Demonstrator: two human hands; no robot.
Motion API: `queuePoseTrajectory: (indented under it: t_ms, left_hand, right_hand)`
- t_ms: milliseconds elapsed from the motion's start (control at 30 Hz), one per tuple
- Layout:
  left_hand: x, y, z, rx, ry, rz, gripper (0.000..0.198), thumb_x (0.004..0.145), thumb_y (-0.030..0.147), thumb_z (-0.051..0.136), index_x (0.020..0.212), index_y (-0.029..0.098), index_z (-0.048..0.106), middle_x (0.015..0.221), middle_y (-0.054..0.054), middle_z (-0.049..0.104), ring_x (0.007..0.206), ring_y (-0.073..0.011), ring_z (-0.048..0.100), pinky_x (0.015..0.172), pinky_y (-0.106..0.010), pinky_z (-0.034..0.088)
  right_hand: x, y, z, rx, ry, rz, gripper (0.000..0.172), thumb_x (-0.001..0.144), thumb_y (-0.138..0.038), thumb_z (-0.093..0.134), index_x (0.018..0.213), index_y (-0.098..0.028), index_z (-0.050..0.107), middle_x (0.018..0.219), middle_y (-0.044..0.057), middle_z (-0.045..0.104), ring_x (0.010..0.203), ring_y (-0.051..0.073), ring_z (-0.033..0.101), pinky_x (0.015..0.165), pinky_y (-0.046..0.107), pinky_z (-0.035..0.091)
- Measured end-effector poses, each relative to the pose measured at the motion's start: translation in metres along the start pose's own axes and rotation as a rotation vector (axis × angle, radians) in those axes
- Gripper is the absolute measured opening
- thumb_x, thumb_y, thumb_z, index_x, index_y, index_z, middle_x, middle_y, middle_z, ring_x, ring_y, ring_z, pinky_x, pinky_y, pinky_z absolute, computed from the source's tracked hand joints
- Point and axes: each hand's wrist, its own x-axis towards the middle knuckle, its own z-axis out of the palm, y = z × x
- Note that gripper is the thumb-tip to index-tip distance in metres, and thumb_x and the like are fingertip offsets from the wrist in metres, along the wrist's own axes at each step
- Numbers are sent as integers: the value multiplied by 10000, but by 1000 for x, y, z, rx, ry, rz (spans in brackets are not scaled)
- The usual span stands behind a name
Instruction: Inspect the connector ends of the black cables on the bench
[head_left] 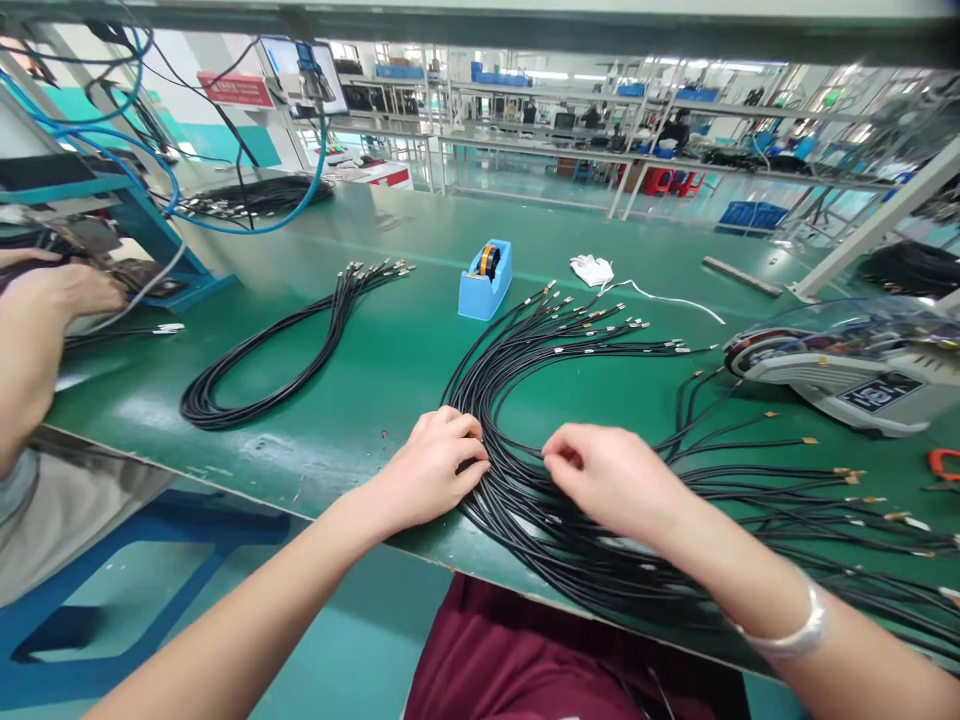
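A wide bundle of black cables (pixel 499 400) curves in a U over the green table, with small metal and white-tagged ends at the back and right. My left hand (pixel 435 462) rests at the left side of the bend, its fingers curled closed over some of the cables. Inside the curve, my right hand (pixel 611 475) is closed in a pinch on a cable; its fingertips partly hide the grip. A bracelet circles my right wrist. Left of my hands lies a separate looped bundle of black cables (pixel 300 365), apart from the larger one.
Behind the cables stand a blue tape dispenser (pixel 486 285) and a white glove (pixel 592 269). A reel-bearing machine (pixel 855 370) and orange-handled tool (pixel 943 463) are at right. At far left, a co-worker's hand (pixel 86 290) is beside a blue-framed press (pixel 161 230). More cables (pixel 262 195) lie behind.
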Motion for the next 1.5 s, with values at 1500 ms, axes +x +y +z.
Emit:
queuePoseTrajectory:
  t_ms: [1500]
  left_hand:
    - [38,-58,-6,-110,21,316,169,886,336,507,896,323,674,916,5,697,856,-201,647,769,-272,530]
  right_hand:
    - [-29,21,-29,8,176,-170,147,831,-174,533,745,-165,652,1104,63,662,1134,206,516,987,377,369]
